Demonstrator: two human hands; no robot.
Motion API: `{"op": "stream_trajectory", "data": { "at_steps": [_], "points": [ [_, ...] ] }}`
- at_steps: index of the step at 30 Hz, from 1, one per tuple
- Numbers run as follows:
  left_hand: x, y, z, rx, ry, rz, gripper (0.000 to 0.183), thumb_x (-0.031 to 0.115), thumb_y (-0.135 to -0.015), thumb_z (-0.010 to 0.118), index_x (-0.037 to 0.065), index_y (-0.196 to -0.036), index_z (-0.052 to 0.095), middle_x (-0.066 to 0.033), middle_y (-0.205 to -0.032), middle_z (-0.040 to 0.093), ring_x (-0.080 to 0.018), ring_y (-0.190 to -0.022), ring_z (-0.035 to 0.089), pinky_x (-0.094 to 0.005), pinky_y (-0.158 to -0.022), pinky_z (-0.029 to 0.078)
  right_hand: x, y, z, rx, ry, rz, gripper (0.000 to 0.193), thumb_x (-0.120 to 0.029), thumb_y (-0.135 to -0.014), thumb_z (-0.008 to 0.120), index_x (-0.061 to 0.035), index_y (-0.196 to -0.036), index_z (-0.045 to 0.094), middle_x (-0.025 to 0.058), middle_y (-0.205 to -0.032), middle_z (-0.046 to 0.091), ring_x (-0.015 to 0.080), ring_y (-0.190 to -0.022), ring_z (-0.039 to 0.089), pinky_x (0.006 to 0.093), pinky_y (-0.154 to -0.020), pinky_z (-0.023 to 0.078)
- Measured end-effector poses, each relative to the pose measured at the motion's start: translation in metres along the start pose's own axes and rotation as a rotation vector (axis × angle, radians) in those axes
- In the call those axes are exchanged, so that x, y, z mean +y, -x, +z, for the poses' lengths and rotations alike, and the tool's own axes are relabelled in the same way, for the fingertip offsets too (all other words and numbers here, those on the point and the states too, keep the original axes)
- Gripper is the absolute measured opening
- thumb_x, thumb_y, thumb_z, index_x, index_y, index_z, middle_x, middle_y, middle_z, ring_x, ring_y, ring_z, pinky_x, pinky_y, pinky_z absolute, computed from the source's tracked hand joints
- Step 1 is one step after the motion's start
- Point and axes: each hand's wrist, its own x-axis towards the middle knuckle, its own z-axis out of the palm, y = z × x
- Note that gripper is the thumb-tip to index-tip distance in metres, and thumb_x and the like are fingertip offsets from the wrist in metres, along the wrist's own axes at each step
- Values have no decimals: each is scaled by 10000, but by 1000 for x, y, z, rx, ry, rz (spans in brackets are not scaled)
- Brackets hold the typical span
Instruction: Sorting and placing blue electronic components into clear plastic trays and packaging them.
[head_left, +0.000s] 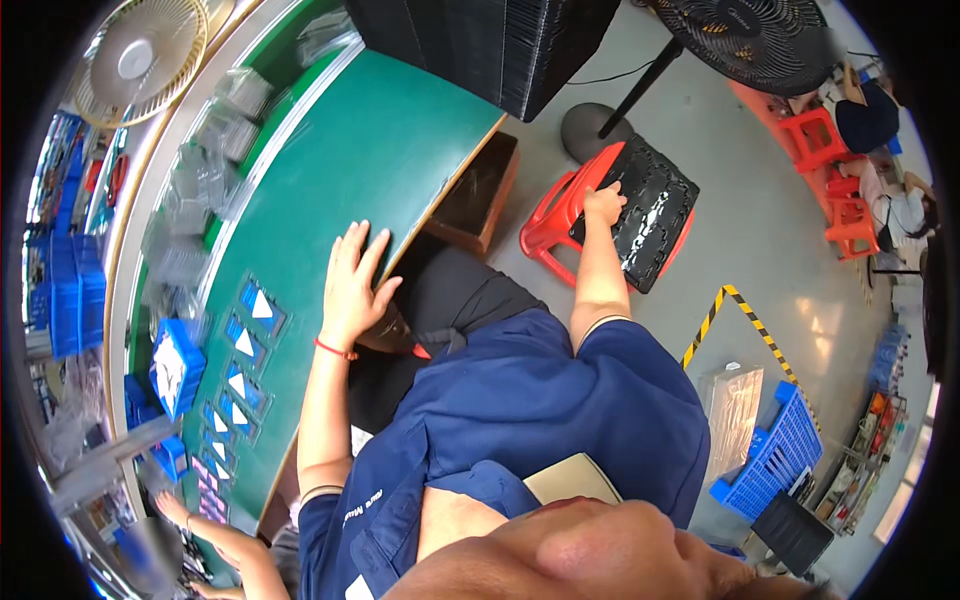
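My left hand [352, 285] rests on the edge of the green table [390, 130], fingers spread and nothing in them. To the right, my right hand [605, 203] is closed at the near-left rim of a black moulded plastic tray [655, 215]; its fingertips lie over the tray, and their grip is partly hidden. The tray lies tilted on a red plastic stool [545, 235]. Left of my left hand, several small blue pieces with white triangles [262, 305] lie in a row on the table.
A tall black stack [480, 45] stands at the table's far end. Clear plastic trays [200, 170] line a conveyor beyond a pale rail. A brown box [480, 190] sits under the table. A black pedestal fan [740, 40] and a blue crate [775, 455] stand right. A co-worker's arm [225, 540] shows lower left.
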Motion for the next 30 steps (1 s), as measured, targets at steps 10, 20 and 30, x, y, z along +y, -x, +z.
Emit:
{"op": "stream_trajectory", "data": {
  "at_steps": [10, 20, 30],
  "points": [
    [-2, 2, 6, 0, -194, -17, 628, 286, -741, 712, 156, -1309, 479, -179, -1391, 374, -347, -1307, 337, -465, -1087, 259, 17, 115, 24, 16, 13, -845, 683, -284, -710, 742, -108, -1290, 428, 176, -1217, 447, 359, -1071, 476, 461, -879, 413],
    [-7, 7, 9, 98, -263, -85, 710, 376, -686, 745, 169, -1310, 478, -199, -1360, 406, -382, -1282, 356, -490, -1055, 280, -13, 210, 20, -494, -336, -1245, 457, -201, -730, 731, -53, -1131, 571, 179, -1176, 480, 359, -1069, 509, 416, -893, 448],
    [-6, 14, 6, 75, -192, -122, 745, 410, -688, 716, 182, -1340, 438, -209, -1401, 354, -392, -1314, 308, -534, -1073, 243, -63, 243, -38, -736, -410, -1679, 213, -125, -745, 679, 3, -909, 634, 130, -775, 595, 256, -654, 603, 346, -620, 494]
  ]
}}
